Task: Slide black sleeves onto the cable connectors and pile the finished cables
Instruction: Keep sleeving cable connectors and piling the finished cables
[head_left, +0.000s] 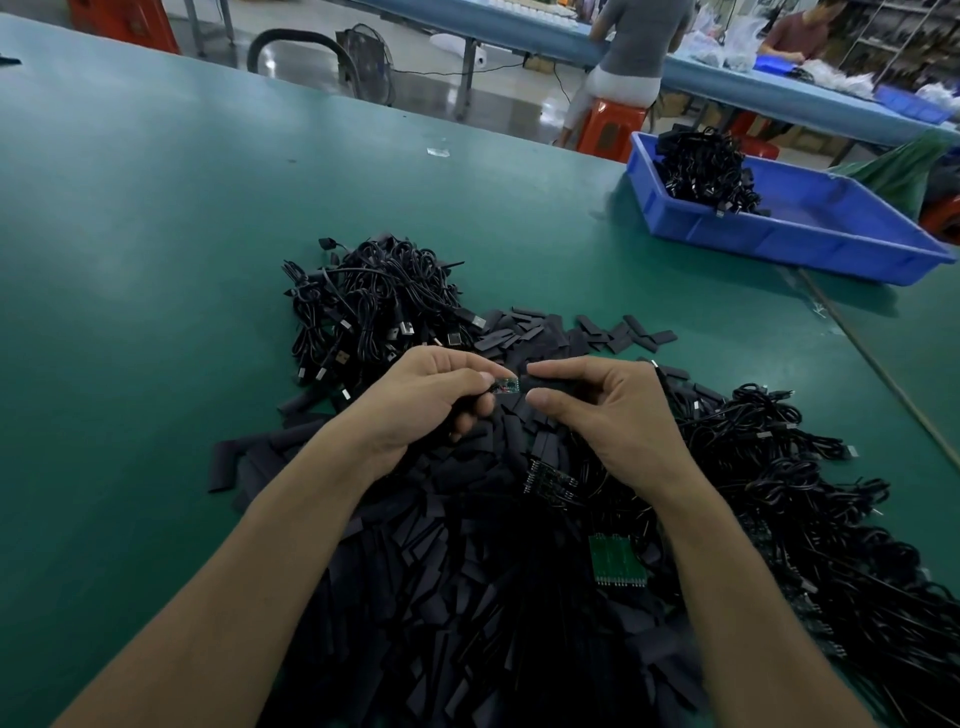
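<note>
**Sleeving step, head view.** Left of centre on the green table (156, 260), the pile of finished cables (374, 306) lies with USB plugs showing at its near edge. In front of it, the left hand (431, 400) is curled round a cable. Its thumb and forefinger pinch the small green connector board (506, 387), whose free end points right. Facing it, the right hand (608, 415) pinches a black sleeve (527, 385) between thumb and forefinger, the sleeve's mouth right at the board's tip. Whether the board has entered cannot be told. Beneath both forearms spreads the heap of loose sleeves (467, 597), with a green panel of boards (618, 561) lying on it. To the right, unsleeved cables (779, 467) trail off. At far right stands a blue bin (841, 234) holding more cables.

**Technique, as judged.** The flattened sleeve should be squeezed at its edges to open the mouth and held in line with the board. It is then pushed on straight, with the left grip close behind the board to keep it from bending. A skewed entry would likely catch on the board's corners. Once covered, the cable belongs on the left pile.
</note>
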